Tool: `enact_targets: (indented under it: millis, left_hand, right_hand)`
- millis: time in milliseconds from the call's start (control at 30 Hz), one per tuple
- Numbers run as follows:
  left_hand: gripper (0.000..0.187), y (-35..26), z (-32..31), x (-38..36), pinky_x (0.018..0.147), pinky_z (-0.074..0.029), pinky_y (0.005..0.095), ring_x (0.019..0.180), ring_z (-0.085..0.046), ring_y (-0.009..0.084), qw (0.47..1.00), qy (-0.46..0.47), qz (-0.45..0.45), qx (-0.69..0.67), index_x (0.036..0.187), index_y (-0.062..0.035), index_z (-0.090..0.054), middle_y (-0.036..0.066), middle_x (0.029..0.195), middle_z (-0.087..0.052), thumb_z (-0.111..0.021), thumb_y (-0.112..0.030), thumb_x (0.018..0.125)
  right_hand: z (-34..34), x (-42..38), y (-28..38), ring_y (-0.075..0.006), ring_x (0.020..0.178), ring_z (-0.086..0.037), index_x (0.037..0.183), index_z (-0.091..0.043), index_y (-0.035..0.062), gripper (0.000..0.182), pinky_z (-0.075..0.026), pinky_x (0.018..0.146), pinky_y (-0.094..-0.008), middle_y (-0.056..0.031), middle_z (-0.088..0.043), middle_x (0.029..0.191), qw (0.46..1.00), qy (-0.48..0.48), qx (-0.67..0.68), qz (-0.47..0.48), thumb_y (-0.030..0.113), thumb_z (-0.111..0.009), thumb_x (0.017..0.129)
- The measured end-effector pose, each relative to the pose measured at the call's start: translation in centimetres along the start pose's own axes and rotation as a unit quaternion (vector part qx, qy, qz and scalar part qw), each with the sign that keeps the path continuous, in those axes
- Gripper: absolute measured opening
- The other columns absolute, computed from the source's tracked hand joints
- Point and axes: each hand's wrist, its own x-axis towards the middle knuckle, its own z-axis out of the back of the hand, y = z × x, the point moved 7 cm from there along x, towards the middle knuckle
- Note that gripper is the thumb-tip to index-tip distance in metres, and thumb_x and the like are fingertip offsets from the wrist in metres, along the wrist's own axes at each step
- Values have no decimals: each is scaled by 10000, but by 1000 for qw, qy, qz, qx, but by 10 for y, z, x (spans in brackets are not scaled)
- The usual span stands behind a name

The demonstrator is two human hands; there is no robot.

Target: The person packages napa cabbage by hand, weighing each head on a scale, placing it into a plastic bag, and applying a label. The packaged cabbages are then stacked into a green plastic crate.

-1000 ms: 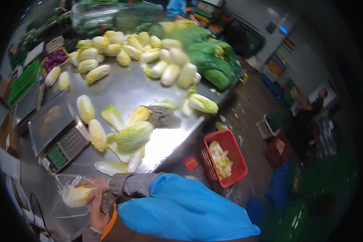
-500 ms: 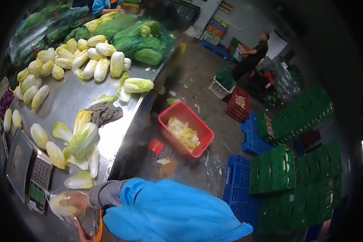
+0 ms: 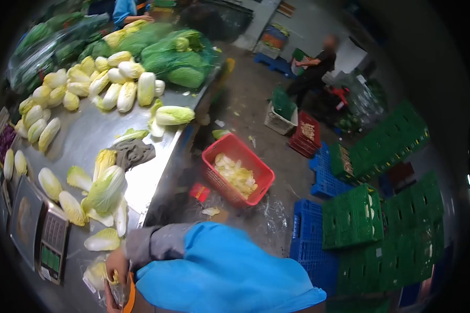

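My right hand (image 3: 117,265), coming out of a grey sleeve, is closed on a clear plastic bag (image 3: 95,276) with a pale cabbage inside. Just below it, my left hand (image 3: 110,298) shows only in part, its fingers pinching the side of the bag. Above the bag a loose cabbage (image 3: 102,240) lies on the metal table (image 3: 81,148). To the left stands a scale with a keypad (image 3: 54,229). A larger cabbage (image 3: 107,190) rests on other leaves and heads, near a grey cloth (image 3: 133,152).
Many cabbages and green net bags (image 3: 180,60) cover the table's far end, where a person in blue (image 3: 124,11) stands. A red basket of leaves (image 3: 238,169) is on the floor. Green crates (image 3: 352,219) and blue pallets (image 3: 305,227) stand right. Another person (image 3: 318,65) stands farther back.
My right hand and the bagged cabbage have moved right and slightly down, away from the scale. My left hand now meets the bag's side. The far person's arms have shifted.
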Motion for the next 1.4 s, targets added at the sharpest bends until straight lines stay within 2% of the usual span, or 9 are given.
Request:
enact_targets:
  millis: [100, 300, 500, 667, 767, 800, 1000, 1200, 1400]
  left_hand:
    - [701, -4, -2, -4, 968, -345, 312, 1195, -423, 224, 1000, -1, -16, -1, 1332, 60, -301, 173, 1341, -389, -534, -13, 674]
    - [703, -15, -7, -14, 779, -387, 188, 1148, -414, 96, 987, -88, 103, -83, 1332, -11, -357, 114, 1367, -390, -508, 100, 654]
    - [701, -24, -9, -13, 585, -359, 136, 916, -431, -29, 977, -92, 146, -125, 1323, -55, -395, 75, 1364, -409, -488, 128, 652]
    - [702, -29, -12, -5, 570, -367, 148, 782, -458, -12, 989, -87, 122, 4, 1315, -40, -402, 92, 1353, -421, -502, 79, 630]
    - [706, -1, -4, -4, 614, -410, 182, 761, -505, 52, 983, -50, 63, 166, 1317, -25, -392, 116, 1317, -442, -458, 59, 620]
    - [693, -3, -4, 0, 612, -412, 186, 758, -505, 55, 987, -64, 93, 113, 1320, -31, -390, 114, 1301, -450, -473, 44, 636]
    - [628, -17, -9, 0, 596, -420, 208, 739, -500, 76, 981, -97, 161, -49, 1336, -64, -378, 96, 1204, -495, -563, -41, 736]
    - [578, -42, -21, 1, 690, -448, 257, 923, -525, 152, 984, -23, 176, -13, 1331, -73, -388, 104, 1213, -492, -559, -27, 781]
    - [552, -61, -24, 3, 865, -395, 328, 1035, -487, 220, 992, -115, 47, 25, 1243, 43, -440, 159, 1199, -509, -483, 5, 694]
  right_hand:
    - [65, -80, 5, -161, 874, -609, 1135, -531, -24, 410, -498, 738, -280, -117, -625, 1012, 894, -108, 431, -63, 189, -648, 806]
    - [175, -221, -102, -175, 759, -610, 1134, -512, 20, 451, -504, 615, -282, -138, -603, 930, 753, -590, 62, -285, 168, -658, 734]
    - [198, -136, -74, -315, 930, -548, 1116, -534, 22, 509, -441, 815, -404, -216, -560, 1039, 797, -536, -184, -209, 264, -700, 700]
    - [197, -16, -77, -354, 1114, -469, 1328, -309, 3, 884, -363, 958, -396, -256, -488, 1179, 854, -472, 34, -217, 381, -733, 650]
    - [174, 33, -104, -475, 1170, -333, 1398, -208, 151, 965, -316, 969, -475, -340, -324, 1276, 833, -416, -145, -336, 379, -730, 619]
    - [155, 67, -160, -441, 1170, -345, 1403, -178, 165, 985, -306, 962, -478, -332, -331, 1277, 702, -552, -322, -314, 321, -735, 606]
    - [193, 7, -146, -364, 1026, -498, 1360, -250, 76, 888, -358, 916, -439, -254, -528, 1102, 793, -473, -23, -383, 278, -692, 617]
    - [139, -55, -3, -218, 956, -572, 1311, -350, 125, 607, -493, 776, -398, -107, -528, 1141, 612, -275, 729, 138, 163, -594, 756]
    - [35, -122, 76, -203, 821, -605, 1357, -271, 155, 736, -545, 463, -325, -126, -513, 1092, 682, -208, 687, 140, 167, -662, 733]
